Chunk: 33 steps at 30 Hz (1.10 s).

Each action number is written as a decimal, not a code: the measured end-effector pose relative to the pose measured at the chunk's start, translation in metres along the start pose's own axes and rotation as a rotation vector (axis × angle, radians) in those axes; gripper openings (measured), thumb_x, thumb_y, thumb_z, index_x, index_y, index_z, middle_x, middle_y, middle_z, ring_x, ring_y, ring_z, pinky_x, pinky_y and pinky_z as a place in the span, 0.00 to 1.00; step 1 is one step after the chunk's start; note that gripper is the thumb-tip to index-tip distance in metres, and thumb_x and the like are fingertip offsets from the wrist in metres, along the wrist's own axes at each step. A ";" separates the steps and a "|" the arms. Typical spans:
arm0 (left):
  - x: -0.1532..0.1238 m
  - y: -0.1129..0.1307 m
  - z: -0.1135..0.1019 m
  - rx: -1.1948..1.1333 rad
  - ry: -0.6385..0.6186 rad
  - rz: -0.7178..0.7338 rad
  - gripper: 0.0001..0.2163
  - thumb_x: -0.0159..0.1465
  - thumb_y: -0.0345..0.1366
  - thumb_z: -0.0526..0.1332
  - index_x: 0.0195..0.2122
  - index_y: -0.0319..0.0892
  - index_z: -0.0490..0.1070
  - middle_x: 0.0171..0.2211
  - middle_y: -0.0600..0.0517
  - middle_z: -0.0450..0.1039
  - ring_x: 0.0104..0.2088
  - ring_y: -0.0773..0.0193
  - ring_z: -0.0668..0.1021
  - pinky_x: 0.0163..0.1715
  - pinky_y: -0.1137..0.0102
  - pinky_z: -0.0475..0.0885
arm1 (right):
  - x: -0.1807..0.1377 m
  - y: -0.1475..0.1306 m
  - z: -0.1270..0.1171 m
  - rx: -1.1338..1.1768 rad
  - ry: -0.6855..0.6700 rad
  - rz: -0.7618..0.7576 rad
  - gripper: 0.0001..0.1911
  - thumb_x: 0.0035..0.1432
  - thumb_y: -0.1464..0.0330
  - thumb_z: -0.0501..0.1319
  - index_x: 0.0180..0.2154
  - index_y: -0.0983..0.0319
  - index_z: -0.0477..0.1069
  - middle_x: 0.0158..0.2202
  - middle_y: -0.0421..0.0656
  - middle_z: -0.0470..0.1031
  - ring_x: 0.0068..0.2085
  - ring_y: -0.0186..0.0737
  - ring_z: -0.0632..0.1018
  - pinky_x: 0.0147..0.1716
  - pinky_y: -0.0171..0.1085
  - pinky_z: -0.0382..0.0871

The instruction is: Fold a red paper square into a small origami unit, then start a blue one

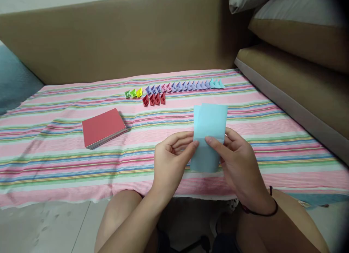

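One striped cloth [147, 136] spans the middle of the frame, mostly pink, its bands running across. A brown panel [122, 38] rises behind it along the top, tan cushions [289, 69] are piled at the upper right, and pale floor tiles [49, 227] show at lower left. The left hand [170, 158] and the right hand [240, 162] both grasp a light blue paper [209, 151], thumbs in front and fingers behind, just right of centre. Its long axis runs up and down the frame, the upper end pointing toward the panel; two layers show, offset at the upper left. The thumbs cover parts of its front, and it hides the cloth behind. A red-topped stack [103, 127] lies left of centre. Beyond are a row of small folded papers [179, 86], green at left through light blue at right, and four red folded pieces [157, 99] just below it.
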<state>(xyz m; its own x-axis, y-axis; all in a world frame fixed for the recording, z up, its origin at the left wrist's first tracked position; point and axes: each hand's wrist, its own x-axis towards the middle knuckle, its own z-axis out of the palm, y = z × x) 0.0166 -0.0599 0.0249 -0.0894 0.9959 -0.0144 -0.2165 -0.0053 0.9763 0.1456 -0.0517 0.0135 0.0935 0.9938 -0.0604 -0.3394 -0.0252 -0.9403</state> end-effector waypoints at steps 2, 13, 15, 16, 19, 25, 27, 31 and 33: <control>-0.001 0.001 0.000 0.022 0.007 -0.027 0.10 0.53 0.34 0.68 0.37 0.40 0.76 0.34 0.49 0.80 0.36 0.62 0.81 0.32 0.75 0.76 | -0.001 0.000 0.000 -0.004 0.004 -0.016 0.15 0.47 0.67 0.69 0.39 0.59 0.72 0.35 0.41 0.79 0.33 0.36 0.77 0.29 0.33 0.71; -0.003 0.005 0.000 -0.007 -0.013 -0.056 0.10 0.54 0.34 0.67 0.38 0.40 0.77 0.35 0.48 0.80 0.39 0.58 0.80 0.34 0.73 0.77 | -0.001 0.001 -0.002 -0.062 0.002 -0.056 0.15 0.48 0.66 0.68 0.40 0.56 0.71 0.36 0.41 0.79 0.34 0.37 0.78 0.31 0.35 0.73; -0.003 0.006 0.001 -0.011 -0.010 -0.071 0.10 0.54 0.34 0.67 0.38 0.40 0.77 0.34 0.48 0.80 0.39 0.57 0.81 0.33 0.73 0.77 | -0.001 0.001 -0.002 -0.068 0.006 -0.053 0.16 0.48 0.65 0.68 0.41 0.56 0.71 0.36 0.41 0.79 0.34 0.38 0.78 0.31 0.36 0.73; -0.003 0.006 0.001 -0.013 -0.007 -0.079 0.10 0.54 0.34 0.67 0.38 0.40 0.77 0.34 0.48 0.80 0.39 0.57 0.81 0.33 0.73 0.77 | -0.001 0.001 -0.002 -0.071 0.006 -0.051 0.16 0.48 0.65 0.68 0.41 0.56 0.71 0.36 0.41 0.79 0.34 0.38 0.78 0.31 0.36 0.73; -0.003 0.007 0.001 -0.011 0.003 -0.094 0.10 0.53 0.34 0.68 0.37 0.39 0.77 0.34 0.47 0.80 0.38 0.57 0.81 0.33 0.72 0.77 | -0.001 0.001 -0.002 -0.076 0.004 -0.053 0.16 0.48 0.65 0.68 0.41 0.57 0.71 0.36 0.41 0.79 0.35 0.38 0.78 0.32 0.37 0.73; -0.002 0.006 0.000 0.008 0.014 -0.102 0.11 0.52 0.36 0.69 0.36 0.40 0.77 0.34 0.48 0.80 0.37 0.56 0.81 0.33 0.69 0.77 | -0.002 0.001 -0.001 -0.098 0.006 -0.055 0.16 0.48 0.65 0.68 0.41 0.56 0.71 0.35 0.41 0.78 0.34 0.38 0.78 0.31 0.36 0.73; -0.002 0.005 0.000 0.016 0.027 -0.103 0.11 0.51 0.37 0.69 0.36 0.40 0.78 0.33 0.48 0.80 0.35 0.57 0.81 0.33 0.69 0.77 | -0.002 0.002 -0.001 -0.113 0.009 -0.064 0.16 0.48 0.65 0.68 0.41 0.56 0.70 0.36 0.41 0.79 0.34 0.39 0.78 0.31 0.37 0.74; -0.002 0.004 0.000 0.021 0.038 -0.112 0.11 0.51 0.37 0.69 0.35 0.40 0.78 0.32 0.48 0.80 0.34 0.58 0.81 0.31 0.70 0.76 | -0.001 0.003 -0.002 -0.119 0.007 -0.058 0.17 0.48 0.65 0.68 0.41 0.56 0.70 0.36 0.41 0.79 0.35 0.40 0.78 0.31 0.38 0.74; -0.002 0.004 0.000 0.016 0.031 -0.111 0.11 0.51 0.37 0.69 0.35 0.41 0.78 0.32 0.48 0.80 0.33 0.59 0.81 0.31 0.72 0.75 | -0.001 0.003 -0.002 -0.108 0.008 -0.060 0.17 0.47 0.65 0.68 0.41 0.56 0.70 0.36 0.41 0.79 0.34 0.40 0.78 0.31 0.37 0.74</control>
<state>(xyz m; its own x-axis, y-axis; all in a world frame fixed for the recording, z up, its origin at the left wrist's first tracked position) 0.0156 -0.0615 0.0285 -0.0953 0.9870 -0.1295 -0.2113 0.1070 0.9716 0.1466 -0.0532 0.0100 0.1178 0.9930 -0.0055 -0.2300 0.0219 -0.9729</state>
